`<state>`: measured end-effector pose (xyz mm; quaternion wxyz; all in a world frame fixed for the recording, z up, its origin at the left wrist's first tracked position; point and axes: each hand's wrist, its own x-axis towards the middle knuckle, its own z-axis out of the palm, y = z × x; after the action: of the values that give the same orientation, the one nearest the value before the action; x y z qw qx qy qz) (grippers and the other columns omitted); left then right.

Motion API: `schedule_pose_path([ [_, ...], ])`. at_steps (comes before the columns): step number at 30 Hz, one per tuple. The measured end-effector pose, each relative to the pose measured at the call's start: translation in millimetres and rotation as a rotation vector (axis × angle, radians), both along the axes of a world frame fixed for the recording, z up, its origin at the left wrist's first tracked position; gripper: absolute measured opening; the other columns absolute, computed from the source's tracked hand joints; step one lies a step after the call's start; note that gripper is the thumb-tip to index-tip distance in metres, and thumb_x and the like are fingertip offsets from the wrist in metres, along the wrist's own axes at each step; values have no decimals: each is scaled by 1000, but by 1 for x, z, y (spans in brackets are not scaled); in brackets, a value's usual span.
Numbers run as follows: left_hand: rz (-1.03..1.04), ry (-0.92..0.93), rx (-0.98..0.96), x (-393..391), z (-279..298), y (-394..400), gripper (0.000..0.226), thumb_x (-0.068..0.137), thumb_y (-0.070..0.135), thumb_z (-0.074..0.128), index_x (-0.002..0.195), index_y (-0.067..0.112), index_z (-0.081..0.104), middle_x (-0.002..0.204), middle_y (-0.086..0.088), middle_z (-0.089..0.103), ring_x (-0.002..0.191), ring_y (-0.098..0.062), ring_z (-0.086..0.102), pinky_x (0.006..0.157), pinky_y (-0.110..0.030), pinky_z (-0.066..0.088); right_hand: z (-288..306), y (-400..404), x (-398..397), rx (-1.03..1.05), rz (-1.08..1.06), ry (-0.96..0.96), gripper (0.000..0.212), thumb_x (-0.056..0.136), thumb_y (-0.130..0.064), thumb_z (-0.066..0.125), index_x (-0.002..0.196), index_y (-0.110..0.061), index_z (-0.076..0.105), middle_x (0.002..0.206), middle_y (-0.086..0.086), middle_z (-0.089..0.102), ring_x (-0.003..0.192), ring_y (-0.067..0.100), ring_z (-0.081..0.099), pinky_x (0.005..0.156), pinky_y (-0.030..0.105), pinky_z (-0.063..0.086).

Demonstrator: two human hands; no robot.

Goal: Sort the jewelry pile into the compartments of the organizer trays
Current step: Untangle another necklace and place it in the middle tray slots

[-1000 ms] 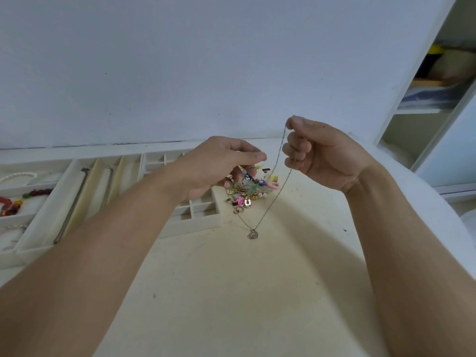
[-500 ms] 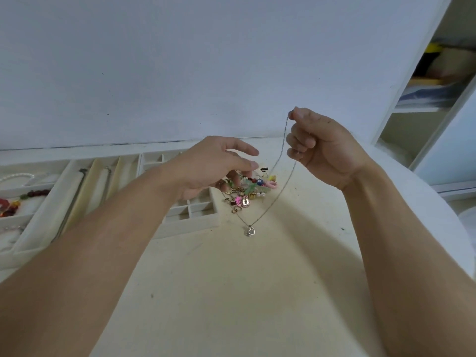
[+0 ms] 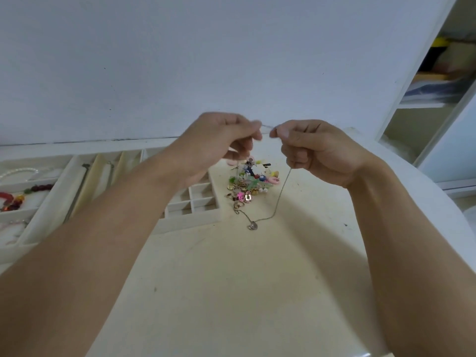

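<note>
Some done: bead bracelets (image 3: 15,198) already in organizer tray (image 3: 38,217). Left hand (image 3: 219,143) and right hand (image 3: 311,150) both pinching pendant necklace (image 3: 279,199). Jewelry pile (image 3: 248,184) still waiting.

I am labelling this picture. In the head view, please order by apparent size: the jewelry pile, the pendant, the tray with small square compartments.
1. Tray with small square compartments, partly hidden by the left arm
2. Jewelry pile
3. Pendant

All three lie at similar distance, so the order is safe.
</note>
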<state>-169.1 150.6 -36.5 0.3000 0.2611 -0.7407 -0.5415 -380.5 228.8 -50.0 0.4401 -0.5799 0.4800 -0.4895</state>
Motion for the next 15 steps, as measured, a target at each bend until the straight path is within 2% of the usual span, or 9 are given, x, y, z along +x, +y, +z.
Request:
schedule_pose_path([
  [1,9,61,-5,1,4,2,24,100,21,57,83,10,70,69,-1,61,67,-14,58,80,-34,56,-1,1,2,41,26,69,6,87,-23,74,92,-20,77,64,6,42,55,12,29,58,27,24],
  [4,30,248,-1,1,15,9,25,103,20,52,86,12,68,69,-2,60,65,-17,57,70,-30,54,-6,-1,11,176,103,285,27,81,-24,71,103,-9,73,58,-12,50,56,11,31,56,24,26],
  [7,46,434,50,4,23,13,24,105,18,47,90,11,66,73,-3,61,67,-18,60,71,-34,55,-13,-6,16,256,138,420,30,84,-27,74,103,-4,75,61,-5,46,59,12,35,58,25,29],
  [11,129,641,76,17,32,8,24,106,18,44,93,11,63,88,-3,68,79,-20,67,72,-33,55,-19,-9,13,319,61,432,34,87,-25,74,104,5,69,63,-3,45,59,14,34,59,27,28],
  [15,241,711,90,28,37,-1,23,106,20,45,95,12,64,97,-3,71,84,-20,70,71,-31,55,-22,-9,12,366,37,388,40,82,-30,78,109,-2,71,65,-4,45,60,15,32,60,27,27],
])
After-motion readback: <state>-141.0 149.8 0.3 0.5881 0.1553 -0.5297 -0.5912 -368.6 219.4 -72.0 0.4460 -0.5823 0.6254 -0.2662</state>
